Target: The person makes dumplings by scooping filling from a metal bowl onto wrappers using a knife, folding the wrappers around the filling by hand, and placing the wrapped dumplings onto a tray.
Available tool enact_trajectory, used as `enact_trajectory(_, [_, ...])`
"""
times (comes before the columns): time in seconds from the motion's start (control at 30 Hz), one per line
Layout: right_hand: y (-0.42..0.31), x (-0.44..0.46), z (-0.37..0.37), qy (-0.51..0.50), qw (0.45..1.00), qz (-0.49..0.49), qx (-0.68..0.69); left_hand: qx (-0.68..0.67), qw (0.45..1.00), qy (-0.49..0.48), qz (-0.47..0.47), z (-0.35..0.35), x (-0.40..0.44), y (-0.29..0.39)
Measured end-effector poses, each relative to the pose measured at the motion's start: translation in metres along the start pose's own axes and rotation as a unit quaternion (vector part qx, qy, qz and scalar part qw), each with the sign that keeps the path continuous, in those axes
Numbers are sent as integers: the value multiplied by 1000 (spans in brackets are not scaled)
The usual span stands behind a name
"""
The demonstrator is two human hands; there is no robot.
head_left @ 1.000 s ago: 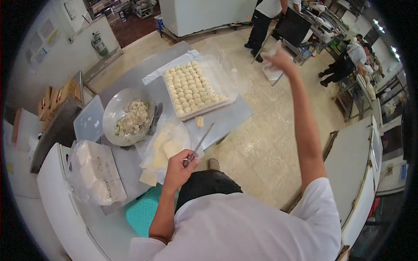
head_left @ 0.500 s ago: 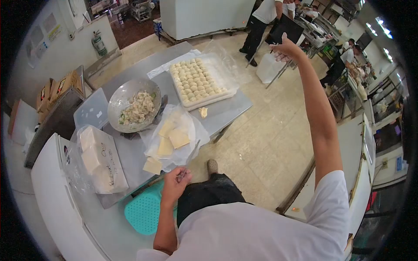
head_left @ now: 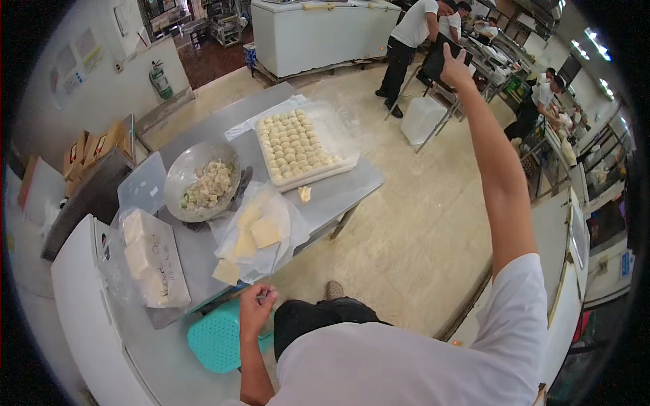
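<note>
Low by the table's near edge, my left hand (head_left: pixel 257 302) is closed around the end of a thin metal utensil (head_left: pixel 273 267), whose kind I cannot make out. Its tip reaches toward a plastic sheet (head_left: pixel 293 220) bearing pale yellow dough squares (head_left: pixel 266 232). One square (head_left: pixel 226 272) overhangs the sheet by the table edge. My right arm stretches far forward, and my right hand (head_left: pixel 455 68) is raised with fingers extended, holding nothing visible. Beyond the sheet are a metal bowl of chunky filling (head_left: pixel 206 183) and a white tray (head_left: pixel 313 178) filled with rows of round dough balls (head_left: pixel 292 143).
The steel table (head_left: pixel 352 186) also holds a wrapped white block (head_left: pixel 154 254) with handwriting. A turquoise stool (head_left: pixel 215 338) stands below my left arm. White chest freezers (head_left: pixel 325 34) stand ahead and beside me. Co-workers (head_left: pixel 409 40) work at counters on the right.
My left hand has moved slightly left and down, and the thin utensil shows more clearly. My right hand has shifted a little right, with its fingers turned upward. The view has tilted up slightly.
</note>
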State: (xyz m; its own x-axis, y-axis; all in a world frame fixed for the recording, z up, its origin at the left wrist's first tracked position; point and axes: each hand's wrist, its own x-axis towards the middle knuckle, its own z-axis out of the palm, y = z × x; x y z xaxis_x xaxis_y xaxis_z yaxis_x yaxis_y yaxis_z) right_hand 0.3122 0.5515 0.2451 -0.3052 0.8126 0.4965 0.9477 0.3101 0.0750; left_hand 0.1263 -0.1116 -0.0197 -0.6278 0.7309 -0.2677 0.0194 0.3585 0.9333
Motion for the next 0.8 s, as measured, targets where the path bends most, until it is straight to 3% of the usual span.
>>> enact_trajectory(0.1, [19, 14, -21, -89, 996, -2, 1, 11, 1000, -9, 6, 20, 4, 16])
enact_trajectory(0.23, [37, 50, 2, -84, 991, -26, -101, 5, 999, -6, 39, 50, 14, 17])
enact_trajectory(0.33, [66, 92, 40, -154, 984, 90, -6, -2, 999, -7, 46, 67, 15, 27])
enact_trajectory(0.4, [42, 63, -7, -231, 944, 219, 90, -3, 999, 1, 37, 73, 14, 22])
enact_trajectory(0.47, [39, 70, 2, -179, 960, 183, 118, -6, 1000, 7, 25, 82, 20, 11])
enact_trajectory(0.53, [48, 82, 27, -189, 974, 116, 51, 55, 993, 36, 98, 86, 22, -5])
enact_trajectory(0.6, [53, 99, 57, -216, 975, 21, -38, 128, 990, 22, 47, 89, 16, 10])
enact_trajectory(0.67, [55, 126, 72, -233, 962, -88, -116, 81, 996, 30, 28, 94, 12, 29])
enact_trajectory(0.73, [30, 116, 82, -163, 974, -154, -35, 65, 994, 72, 56, 99, 14, 23])
enact_trajectory(0.8, [-32, 30, 60, -69, 955, -216, 191, 43, 994, 101, 22, 90, 15, 20])
